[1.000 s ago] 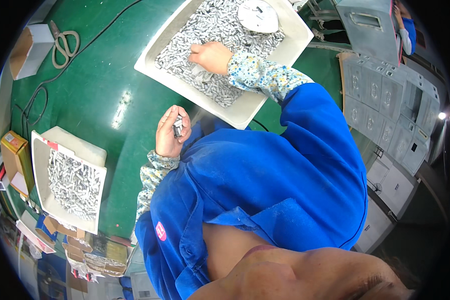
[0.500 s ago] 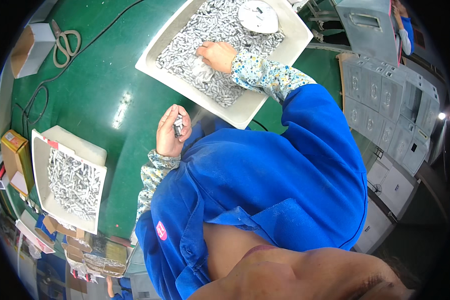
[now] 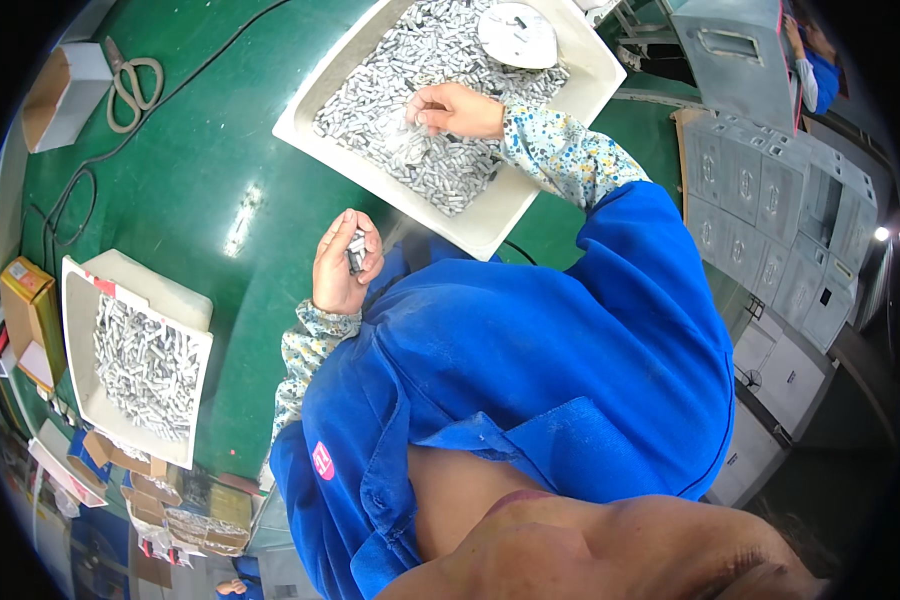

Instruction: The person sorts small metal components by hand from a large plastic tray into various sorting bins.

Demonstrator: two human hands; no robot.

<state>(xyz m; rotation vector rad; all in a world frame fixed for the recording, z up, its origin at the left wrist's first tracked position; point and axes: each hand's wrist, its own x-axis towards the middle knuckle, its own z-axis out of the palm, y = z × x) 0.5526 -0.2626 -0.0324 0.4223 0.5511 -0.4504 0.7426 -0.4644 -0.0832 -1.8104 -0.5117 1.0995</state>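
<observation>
My left hand [image 3: 345, 262] is closed around several small silver metal cylinders [image 3: 357, 250], held just outside the near left wall of a large white bin [image 3: 295, 118]. A heap of the same cylinders [image 3: 370, 85] covers the bin's floor. Over this heap is my right hand [image 3: 460, 110], its fingers curled and bent together at the tips. Whatever they pinch is too small or hidden to make out. A whitish, translucent patch [image 3: 402, 145] lies by those fingertips, perhaps thin plastic. A round white piece with a dark slot [image 3: 517, 35] rests on the heap's far right.
A smaller white bin [image 3: 202, 375] of similar cylinders stands at the left on the green table [image 3: 250, 290]. Scissors [image 3: 130, 90], a black cable [image 3: 95, 160], an open carton [image 3: 80, 90] and a yellow box [image 3: 30, 310] lie farther left. Another person [image 3: 820, 75] appears far right.
My right hand has shifted right and slightly back toward the bin's right wall, its fingers lifting off the heap. The left hand stays still with its cylinders.
</observation>
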